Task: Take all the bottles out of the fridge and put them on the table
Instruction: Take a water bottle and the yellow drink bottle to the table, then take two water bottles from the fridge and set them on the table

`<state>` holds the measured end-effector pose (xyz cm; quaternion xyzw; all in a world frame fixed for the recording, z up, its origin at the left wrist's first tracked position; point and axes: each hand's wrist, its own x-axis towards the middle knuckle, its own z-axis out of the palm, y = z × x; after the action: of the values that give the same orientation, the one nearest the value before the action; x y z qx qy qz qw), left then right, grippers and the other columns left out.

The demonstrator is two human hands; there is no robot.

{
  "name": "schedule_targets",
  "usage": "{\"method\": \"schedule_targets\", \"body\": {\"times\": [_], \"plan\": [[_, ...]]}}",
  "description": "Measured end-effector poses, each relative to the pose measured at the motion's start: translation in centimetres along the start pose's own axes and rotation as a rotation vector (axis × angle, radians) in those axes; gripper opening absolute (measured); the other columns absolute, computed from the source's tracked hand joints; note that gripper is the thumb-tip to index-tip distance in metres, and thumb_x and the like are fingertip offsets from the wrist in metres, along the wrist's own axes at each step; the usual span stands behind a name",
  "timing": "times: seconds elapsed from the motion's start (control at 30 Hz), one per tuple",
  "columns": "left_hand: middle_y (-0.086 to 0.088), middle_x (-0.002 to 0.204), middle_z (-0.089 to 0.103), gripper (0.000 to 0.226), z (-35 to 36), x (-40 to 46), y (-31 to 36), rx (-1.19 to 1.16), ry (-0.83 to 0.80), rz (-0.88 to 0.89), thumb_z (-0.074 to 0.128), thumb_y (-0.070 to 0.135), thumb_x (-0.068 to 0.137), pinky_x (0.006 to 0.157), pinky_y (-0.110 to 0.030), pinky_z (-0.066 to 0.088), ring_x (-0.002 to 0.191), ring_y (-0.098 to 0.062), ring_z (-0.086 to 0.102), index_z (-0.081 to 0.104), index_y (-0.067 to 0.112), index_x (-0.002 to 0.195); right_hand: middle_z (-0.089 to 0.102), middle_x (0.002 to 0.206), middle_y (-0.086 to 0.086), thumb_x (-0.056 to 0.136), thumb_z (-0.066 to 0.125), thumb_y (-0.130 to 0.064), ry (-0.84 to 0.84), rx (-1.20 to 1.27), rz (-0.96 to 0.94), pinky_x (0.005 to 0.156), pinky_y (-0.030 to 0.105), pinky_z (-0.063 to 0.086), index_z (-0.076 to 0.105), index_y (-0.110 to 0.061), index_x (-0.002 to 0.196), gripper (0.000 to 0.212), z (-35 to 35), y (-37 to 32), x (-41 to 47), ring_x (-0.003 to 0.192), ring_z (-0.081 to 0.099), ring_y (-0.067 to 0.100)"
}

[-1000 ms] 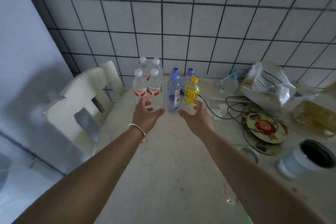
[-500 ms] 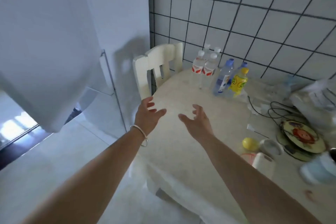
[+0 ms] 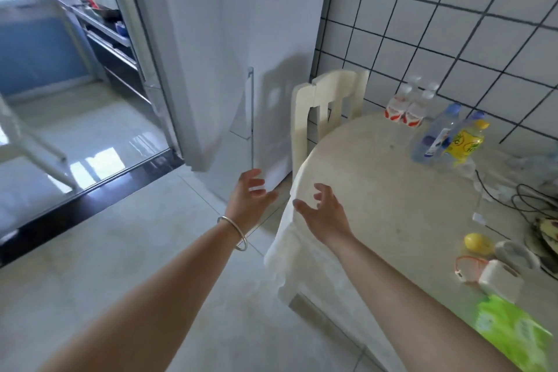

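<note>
The white fridge (image 3: pixel 229 48) stands on the left, just beside the chair (image 3: pixel 324 106). My left hand (image 3: pixel 249 199) is over the floor, fingers apart, holding nothing. My right hand (image 3: pixel 324 213) is at the table's (image 3: pixel 377 205) left edge, fingers apart too, holding nothing. The bottles (image 3: pixel 437 127) stand together at the table's far edge by the wall.

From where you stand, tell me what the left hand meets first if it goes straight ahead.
Probably the white fridge: the open, empty left hand points up at its lower corner, with only floor between. Depth is unclear.
</note>
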<state>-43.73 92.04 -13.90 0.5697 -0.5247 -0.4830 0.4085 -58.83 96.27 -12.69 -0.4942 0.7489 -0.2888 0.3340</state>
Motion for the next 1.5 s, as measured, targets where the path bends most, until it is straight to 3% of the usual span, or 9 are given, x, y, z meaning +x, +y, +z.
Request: {"method": "schedule_targets", "body": {"times": [0.13, 0.23, 0.63, 0.9, 1.07, 1.2, 1.4, 1.5], "plan": [[-0.002, 0.114, 0.057, 0.053, -7.3, -1.0, -3.4, -0.027, -0.019, -0.021, 0.070, 0.013, 0.082, 0.062, -0.014, 0.048, 0.100, -0.019, 0.060, 0.046, 0.015, 0.129, 0.048, 0.136, 0.002, 0.086, 0.059, -0.043, -0.034, 0.000, -0.003, 0.100, 0.035, 0.040, 0.036, -0.019, 0.137, 0.061, 6.4, -3.7, -2.1, 0.124, 0.047, 0.022], [-0.001, 0.112, 0.059, 0.049, -13.7, -1.6, -6.2, -0.014, -0.033, -0.061, 0.069, 0.013, 0.082, 0.063, -0.014, 0.050, 0.096, -0.017, 0.062, 0.048, 0.017, 0.126, 0.050, 0.133, 0.002, 0.086, 0.059, -0.044, -0.080, -0.016, -0.005, 0.093, 0.032, 0.039, 0.036, -0.018, 0.136, 0.061, 12.2, -6.4, -4.1, 0.118, 0.050, 0.022], [-0.005, 0.107, 0.061, 0.044, -35.8, 2.4, -9.1, -0.061, 0.195, -0.072, 0.070, 0.012, 0.082, 0.077, -0.029, 0.050, 0.096, -0.024, 0.063, 0.052, 0.015, 0.122, 0.046, 0.139, 0.004, 0.088, 0.056, -0.046, -0.247, -0.056, -0.178, 0.102, 0.041, 0.043, 0.031, -0.021, 0.140, 0.063, 30.0, -21.1, -4.7, 0.124, 0.049, 0.022], [-0.003, 0.098, 0.059, 0.047, -43.5, 14.4, -7.7, -0.051, 0.246, 0.006, 0.069, 0.003, 0.081, 0.081, -0.031, 0.053, 0.089, -0.020, 0.059, 0.049, 0.006, 0.123, 0.047, 0.139, 0.006, 0.089, 0.057, -0.044, -0.226, 0.005, -0.253, 0.102, 0.039, 0.043, 0.033, -0.018, 0.140, 0.062, 36.4, -30.7, 5.3, 0.123, 0.050, 0.024], [-0.006, 0.102, 0.057, 0.046, -47.0, 24.7, -4.9, -0.134, 0.238, 0.001, 0.066, 0.000, 0.083, 0.059, -0.010, 0.052, 0.080, -0.011, 0.061, 0.048, 0.008, 0.124, 0.048, 0.138, 0.007, 0.090, 0.057, -0.041, -0.168, 0.072, -0.234, 0.096, 0.032, 0.041, 0.034, -0.015, 0.140, 0.060, 38.4, -37.0, 14.4, 0.121, 0.051, 0.025], [-0.006, 0.107, 0.060, 0.045, -48.6, 32.6, -2.4, -0.120, 0.237, 0.045, 0.069, 0.008, 0.082, 0.073, -0.019, 0.051, 0.094, -0.022, 0.063, 0.050, 0.012, 0.124, 0.047, 0.139, 0.007, 0.090, 0.057, -0.038, -0.118, 0.162, -0.196, 0.095, 0.033, 0.040, 0.034, -0.015, 0.140, 0.059, 38.7, -41.2, 21.7, 0.121, 0.050, 0.024], [-0.013, 0.115, 0.060, 0.048, -49.3, 44.0, 0.6, -0.110, 0.131, 0.085, 0.068, 0.009, 0.082, 0.079, -0.029, 0.051, 0.099, -0.026, 0.062, 0.049, 0.012, 0.126, 0.049, 0.135, 0.004, 0.088, 0.059, -0.037, -0.006, 0.191, -0.190, 0.098, 0.035, 0.041, 0.036, -0.016, 0.139, 0.060, 38.5, -45.9, 30.9, 0.119, 0.051, 0.022], [-0.008, 0.113, 0.060, 0.048, -48.7, 49.5, 2.2, -0.085, 0.045, 0.124, 0.068, 0.010, 0.082, 0.073, -0.018, 0.053, 0.094, -0.017, 0.061, 0.049, 0.013, 0.127, 0.048, 0.136, 0.004, 0.088, 0.059, -0.038, 0.061, 0.204, -0.171, 0.095, 0.031, 0.039, 0.035, -0.017, 0.140, 0.061, 37.9, -47.5, 35.6, 0.119, 0.051, 0.021]]}}
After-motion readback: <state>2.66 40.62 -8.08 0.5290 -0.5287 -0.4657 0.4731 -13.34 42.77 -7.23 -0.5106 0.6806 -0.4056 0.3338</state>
